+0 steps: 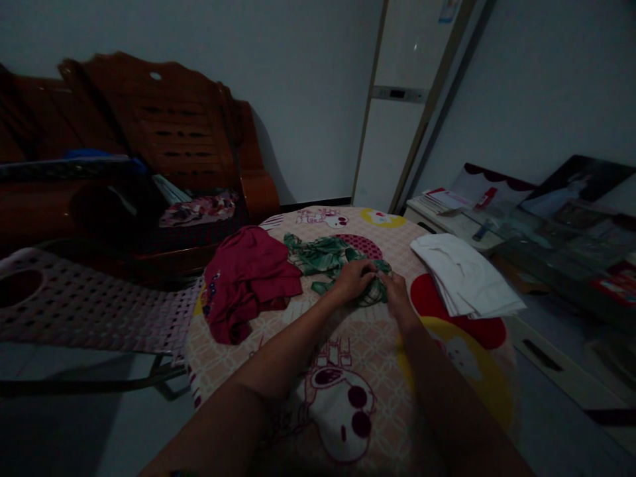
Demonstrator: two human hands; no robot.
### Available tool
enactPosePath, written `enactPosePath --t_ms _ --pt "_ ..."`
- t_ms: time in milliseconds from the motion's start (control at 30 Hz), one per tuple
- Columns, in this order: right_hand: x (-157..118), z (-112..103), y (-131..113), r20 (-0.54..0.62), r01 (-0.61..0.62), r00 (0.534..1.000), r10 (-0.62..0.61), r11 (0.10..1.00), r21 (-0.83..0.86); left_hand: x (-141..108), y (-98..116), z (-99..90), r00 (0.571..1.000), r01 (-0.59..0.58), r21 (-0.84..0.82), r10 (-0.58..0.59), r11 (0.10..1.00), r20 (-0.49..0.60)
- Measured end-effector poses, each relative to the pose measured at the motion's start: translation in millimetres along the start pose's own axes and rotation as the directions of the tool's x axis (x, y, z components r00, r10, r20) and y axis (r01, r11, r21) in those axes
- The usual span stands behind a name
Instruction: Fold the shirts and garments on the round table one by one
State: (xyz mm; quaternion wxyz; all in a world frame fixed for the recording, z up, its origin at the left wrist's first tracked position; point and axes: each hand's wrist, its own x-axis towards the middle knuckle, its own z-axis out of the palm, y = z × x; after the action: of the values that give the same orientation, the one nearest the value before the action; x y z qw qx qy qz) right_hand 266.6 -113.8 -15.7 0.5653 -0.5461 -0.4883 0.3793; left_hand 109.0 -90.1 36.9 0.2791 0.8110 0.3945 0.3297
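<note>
A crumpled green patterned cloth (318,255) lies across the middle of the round table, which has a printed cover (293,344). My left hand (354,279) is closed on the cloth's right part, fingers bent and pinching it. Close beside it, my right hand (395,290) also grips the cloth at its right end, with the fingertips partly hidden. To the left of the green cloth lies a dark pink garment (253,271), loosely bunched. A folded white cloth stack (464,275) sits at the table's right edge.
Behind the table at left stands a wooden sofa (173,126) with a patterned cloth (201,209) on its seat. A woven chair (114,308) is at the left. A tall white cabinet unit (392,132) stands behind; a glass-topped stand (551,245) is at right.
</note>
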Motion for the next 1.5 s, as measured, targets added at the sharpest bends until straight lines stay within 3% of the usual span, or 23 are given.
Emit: enactPosePath --t_ms 133,233,333,467,633,933,1133,1200,1333,1500 --pt "6.1 -2.3 4.7 -0.13 -0.042 0.989 0.065 0.984 0.175 2.8 -24.2 -29.8 0.996 0.077 0.14 -0.068 0.987 -0.065" --pt "10.7 -10.7 4.2 -0.212 0.005 0.976 0.051 0.967 0.256 2.8 -48.5 -49.6 0.99 0.139 0.28 -0.141 0.95 -0.016" --pt "15.0 -22.6 2.5 -0.288 0.043 0.956 0.055 0.945 0.323 -0.1 -68.3 -57.2 0.982 0.167 0.361 -0.186 0.918 0.018" --pt "19.4 -35.6 2.8 -0.352 0.08 0.935 0.05 0.935 0.346 -3.7 -81.5 -55.1 0.984 0.171 0.392 -0.174 0.904 -0.027" --pt "21.0 -42.4 5.1 -0.356 0.066 0.931 0.082 0.921 0.384 -2.5 -84.7 -58.5 0.985 0.174 0.316 -0.163 0.933 -0.06" --pt "14.1 -47.1 4.0 -0.257 0.035 0.965 0.055 0.942 0.334 0.8 -80.4 -94.7 0.969 0.208 0.064 -0.197 0.976 -0.147" --pt "15.6 -46.6 2.0 -0.215 0.01 0.973 0.08 0.922 0.386 0.2 -85.5 -106.4 0.956 0.181 0.053 -0.163 0.982 -0.245" --pt "16.6 -46.6 3.5 -0.234 0.016 0.969 0.082 0.921 0.39 0.4 -86.5 -106.8 0.965 0.192 0.041 -0.18 0.981 -0.19" --pt "18.5 -47.8 8.3 -0.234 -0.005 0.966 0.105 0.92 0.391 -0.2 -85.5 -101.9 0.984 0.168 0.078 -0.172 0.983 0.052" --pt "20.2 -48.6 10.6 -0.245 0.004 0.964 0.104 0.916 0.401 -3.8 -90.4 -93.0 0.998 0.032 0.347 -0.049 0.937 0.039"
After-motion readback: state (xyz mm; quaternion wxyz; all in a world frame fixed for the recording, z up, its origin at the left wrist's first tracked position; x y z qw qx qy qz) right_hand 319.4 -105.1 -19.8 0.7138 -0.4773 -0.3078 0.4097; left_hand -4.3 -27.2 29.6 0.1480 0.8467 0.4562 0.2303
